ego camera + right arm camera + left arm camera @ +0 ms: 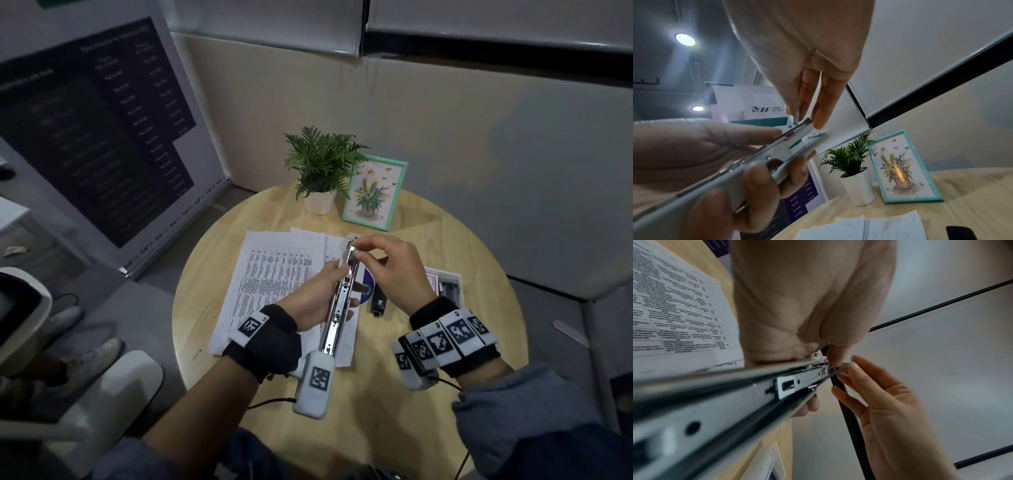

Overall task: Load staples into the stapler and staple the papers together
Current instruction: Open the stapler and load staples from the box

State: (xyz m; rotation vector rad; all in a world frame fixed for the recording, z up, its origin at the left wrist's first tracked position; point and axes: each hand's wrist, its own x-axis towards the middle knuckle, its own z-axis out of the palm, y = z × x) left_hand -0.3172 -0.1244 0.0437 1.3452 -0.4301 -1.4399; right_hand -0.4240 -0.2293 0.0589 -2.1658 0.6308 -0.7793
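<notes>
Head view: the left hand (pixel 317 301) is wrapped around the middle of a long white-bodied stapler (pixel 337 305) with its bright steel magazine channel laid open and facing up; fingers are curled under the body, the thumb pressed along one side. The right hand (pixel 394 270) is narrowed to a pinch at the far tip of the channel, thumb and forefinger closed on a small pale piece that is taken to be a strip of staples (pixel 796 119), though it is too small to be named with certainty. The stapler is held in the air above the printed white paper sheets (pixel 274 274), which lie fanned and unstapled on the round pale wooden table (pixel 445 411).

The stapler is judged rigid and moderately heavy, with smooth plated rails that may slide in the palm; it is best gripped around the plastic body at mid-length, clear of the sprung pusher. A staple strip is light but brittle, and is best taken by its long sides so that it does not snap. The sheets are thin and limp, and are best squared by their edges before stapling.

Beyond the papers stand a green artificial fern in a white pot (pixel 322 171) and a teal-framed flower picture (pixel 375 192). An open white box (pixel 445 284) lies at the right, perhaps the staple supply.
</notes>
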